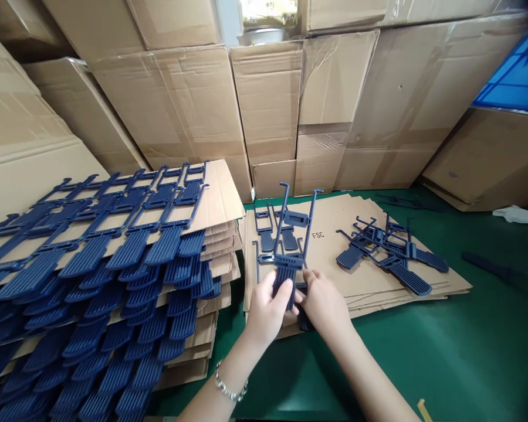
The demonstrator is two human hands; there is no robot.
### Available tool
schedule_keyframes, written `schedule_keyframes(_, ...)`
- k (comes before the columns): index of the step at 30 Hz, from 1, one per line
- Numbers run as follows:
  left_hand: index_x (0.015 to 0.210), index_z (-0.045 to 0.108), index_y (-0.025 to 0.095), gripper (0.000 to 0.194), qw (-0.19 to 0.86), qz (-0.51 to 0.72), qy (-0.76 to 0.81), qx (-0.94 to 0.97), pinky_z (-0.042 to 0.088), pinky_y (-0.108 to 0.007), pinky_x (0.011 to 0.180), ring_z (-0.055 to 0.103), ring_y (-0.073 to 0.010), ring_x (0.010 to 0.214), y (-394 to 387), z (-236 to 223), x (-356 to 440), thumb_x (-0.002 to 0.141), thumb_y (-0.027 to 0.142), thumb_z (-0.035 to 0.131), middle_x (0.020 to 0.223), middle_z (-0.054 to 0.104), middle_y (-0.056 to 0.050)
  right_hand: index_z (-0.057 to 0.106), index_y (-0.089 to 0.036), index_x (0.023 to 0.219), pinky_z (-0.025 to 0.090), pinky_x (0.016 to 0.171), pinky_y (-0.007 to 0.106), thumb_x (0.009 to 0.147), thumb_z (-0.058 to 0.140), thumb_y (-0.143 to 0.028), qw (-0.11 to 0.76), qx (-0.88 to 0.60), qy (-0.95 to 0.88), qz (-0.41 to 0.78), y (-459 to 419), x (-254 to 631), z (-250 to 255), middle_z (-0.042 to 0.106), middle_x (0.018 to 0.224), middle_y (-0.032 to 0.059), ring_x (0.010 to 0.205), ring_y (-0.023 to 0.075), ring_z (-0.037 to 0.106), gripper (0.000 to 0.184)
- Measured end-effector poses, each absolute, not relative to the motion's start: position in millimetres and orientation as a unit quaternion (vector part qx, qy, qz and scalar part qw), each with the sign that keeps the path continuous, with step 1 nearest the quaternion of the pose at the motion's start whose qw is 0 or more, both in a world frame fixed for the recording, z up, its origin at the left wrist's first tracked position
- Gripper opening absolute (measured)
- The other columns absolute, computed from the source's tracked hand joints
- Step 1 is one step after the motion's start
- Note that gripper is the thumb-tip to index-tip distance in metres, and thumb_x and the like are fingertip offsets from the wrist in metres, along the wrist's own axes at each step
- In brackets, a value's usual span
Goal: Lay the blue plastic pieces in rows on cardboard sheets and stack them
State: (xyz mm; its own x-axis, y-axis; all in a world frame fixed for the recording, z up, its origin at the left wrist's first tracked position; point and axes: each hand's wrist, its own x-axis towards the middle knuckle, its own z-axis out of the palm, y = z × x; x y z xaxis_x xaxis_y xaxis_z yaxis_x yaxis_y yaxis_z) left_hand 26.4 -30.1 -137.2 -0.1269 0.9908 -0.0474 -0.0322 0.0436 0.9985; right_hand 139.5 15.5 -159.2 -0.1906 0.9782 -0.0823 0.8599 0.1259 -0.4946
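In my left hand is a dark blue plastic frame, its thumb pressed on the ribbed paddle end. Two hooked prongs of this frame point up and away from me, joined by a slotted crossbar. My right hand is closed at the frame's lower right side; its fingertips are partly hidden, so what they pinch is unclear. Beneath both hands, several similar frames lie in rows on a cardboard sheet. A dark paddle end shows below my right hand.
To the left rises a tall stack of cardboard layers bearing rows of blue frames. A loose pile of frames lies on the sheet's right side. Cardboard boxes wall the back of the green table. White tissue lies far right.
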Motion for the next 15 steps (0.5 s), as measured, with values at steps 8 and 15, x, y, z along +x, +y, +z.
schedule_keyframes(8, 0.112, 0.043, 0.017, 0.040, 0.576, 0.448, 0.506, 0.460, 0.032, -0.017, 0.032, 0.054, -0.0102, 0.039, 13.3, -145.4, 29.4, 0.083, 0.045, 0.039, 0.066, 0.061, -0.003, 0.063, -0.014, 0.096, 0.038, 0.050, 0.024, 0.077, 0.043, -0.055, 0.424, -0.487, -0.569, 0.509, 38.5, 166.7, -151.1, 0.058, 0.079, 0.0060, 0.061, 0.0141, 0.051, 0.049)
schedule_keyframes(15, 0.122, 0.039, 0.020, 0.050, 0.546, 0.368, 0.519, 0.545, 0.033, -0.018, 0.034, 0.047, -0.0081, 0.034, 6.0, -152.3, 31.8, 0.085, 0.052, 0.032, 0.056, 0.054, 0.004, 0.053, -0.013, 0.069, 0.029, 0.040, 0.017, 0.068, 0.058, -0.052, 0.435, -0.427, -0.508, 0.609, 47.5, 157.8, -156.2, 0.044, 0.050, -0.0031, 0.043, 0.0058, 0.037, 0.040)
